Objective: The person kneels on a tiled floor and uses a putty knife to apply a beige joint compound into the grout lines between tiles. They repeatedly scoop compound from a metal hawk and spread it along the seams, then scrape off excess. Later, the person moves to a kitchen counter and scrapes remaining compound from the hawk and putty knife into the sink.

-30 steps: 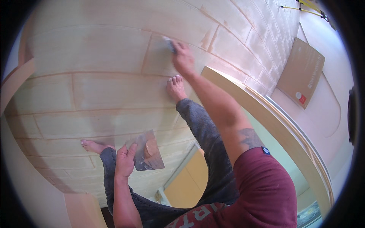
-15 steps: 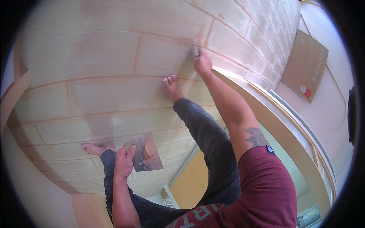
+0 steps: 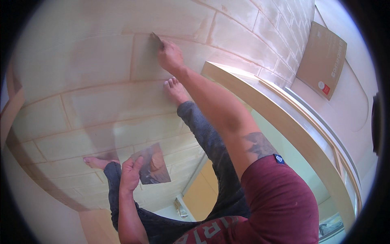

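Observation:
My right hand (image 3: pixel 170 56) grips a putty knife (image 3: pixel 156 37), its blade against the pale block-patterned surface (image 3: pixel 97 105) with orange-tinted seams, just above a long seam near a vertical joint. My left hand (image 3: pixel 131 173) is closed on the edge of a square metal plate (image 3: pixel 154 175) carrying a lump of orange-tan paste (image 3: pixel 156 162), held low over the same surface. My bare feet (image 3: pixel 175 90) rest on that surface, one just below the right hand, the other beside the left hand.
A pale wooden ledge (image 3: pixel 268 118) curves along the right, with a mint-green recess (image 3: pixel 304 175) below it. A cardboard sheet (image 3: pixel 321 61) lies at the upper right on a pinkish panel (image 3: pixel 353 110). At lower center are yellow-orange boards (image 3: pixel 197 191); a pale wall (image 3: pixel 36 191) bounds the left.
My right hand first moved right along the seam, then swung left and upward with the knife. My left hand has stayed nearly in place with the plate.

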Tool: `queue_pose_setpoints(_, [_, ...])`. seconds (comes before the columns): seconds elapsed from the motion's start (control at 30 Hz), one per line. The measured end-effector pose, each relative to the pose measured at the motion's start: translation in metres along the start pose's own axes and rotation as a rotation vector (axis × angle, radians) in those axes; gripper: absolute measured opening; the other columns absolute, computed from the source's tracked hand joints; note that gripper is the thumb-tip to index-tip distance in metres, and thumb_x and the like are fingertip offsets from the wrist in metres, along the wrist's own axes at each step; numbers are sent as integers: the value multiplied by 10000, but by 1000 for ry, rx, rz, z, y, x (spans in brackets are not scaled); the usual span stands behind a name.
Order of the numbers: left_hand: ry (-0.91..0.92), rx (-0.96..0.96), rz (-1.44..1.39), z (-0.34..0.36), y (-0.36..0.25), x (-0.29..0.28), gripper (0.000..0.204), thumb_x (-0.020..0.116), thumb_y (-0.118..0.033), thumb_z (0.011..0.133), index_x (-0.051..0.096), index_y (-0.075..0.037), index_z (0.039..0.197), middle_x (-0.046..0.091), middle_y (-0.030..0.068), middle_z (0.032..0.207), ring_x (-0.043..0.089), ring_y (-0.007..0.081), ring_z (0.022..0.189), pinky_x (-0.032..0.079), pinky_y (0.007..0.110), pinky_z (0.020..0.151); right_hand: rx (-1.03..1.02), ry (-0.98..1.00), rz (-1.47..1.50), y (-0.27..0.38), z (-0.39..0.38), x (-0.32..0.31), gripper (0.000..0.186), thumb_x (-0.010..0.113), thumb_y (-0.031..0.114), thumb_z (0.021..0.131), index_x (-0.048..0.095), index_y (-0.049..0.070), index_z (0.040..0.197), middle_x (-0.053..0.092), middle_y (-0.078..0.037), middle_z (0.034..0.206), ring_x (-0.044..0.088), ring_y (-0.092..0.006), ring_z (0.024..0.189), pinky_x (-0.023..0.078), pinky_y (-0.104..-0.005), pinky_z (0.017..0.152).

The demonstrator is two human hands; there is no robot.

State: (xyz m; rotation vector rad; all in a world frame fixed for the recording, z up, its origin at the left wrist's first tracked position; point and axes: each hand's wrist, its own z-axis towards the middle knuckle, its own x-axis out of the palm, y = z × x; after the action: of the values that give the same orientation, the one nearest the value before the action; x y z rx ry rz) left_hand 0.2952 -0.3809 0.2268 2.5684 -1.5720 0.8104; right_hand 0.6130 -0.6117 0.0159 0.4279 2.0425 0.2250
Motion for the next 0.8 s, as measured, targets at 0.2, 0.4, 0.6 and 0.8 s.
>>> queue_pose_setpoints(0.2, [-83, 21, -6, -5, 6, -7, 327, 606, -246, 1080, 686, -5, 1285, 724, 16, 1187, 634, 103, 1056, 495, 283, 952, -296, -227, -463, -104, 6, -78, 493, 637, 95, 867, 663, 215, 1345, 676, -106, 1263, 610, -350, 1174, 488, -457, 986])
queue_pose_setpoints(0.4, [-82, -35, 103, -6, 5, -6, 302, 605, -258, 1081, 694, -17, 1241, 721, 6, 1146, 623, 97, 1023, 490, 285, 926, -233, -125, -472, -146, -2, -47, 647, 647, 52, 812, 576, 146, 1448, 576, -190, 1387, 543, -415, 1243, 462, -486, 1051])
queue_pose_setpoints(0.6, [-70, 35, 60, -4, -1, -3, 333, 612, -258, 1078, 685, -8, 1284, 716, 10, 1182, 619, 105, 1058, 482, 292, 962, -10, -154, -185, -140, -19, -67, 355, 594, 161, 948, 657, 67, 1284, 724, -212, 1048, 688, -405, 1058, 540, -512, 934])
queue_pose_setpoints(0.8, [-119, 34, 79, -7, -1, -5, 313, 615, -244, 1073, 698, -16, 1272, 715, -1, 1151, 611, 89, 1034, 485, 283, 933, 184, 187, -581, -169, 62, -49, 296, 616, 160, 894, 680, 90, 1175, 751, -169, 968, 709, -380, 950, 561, -503, 866])
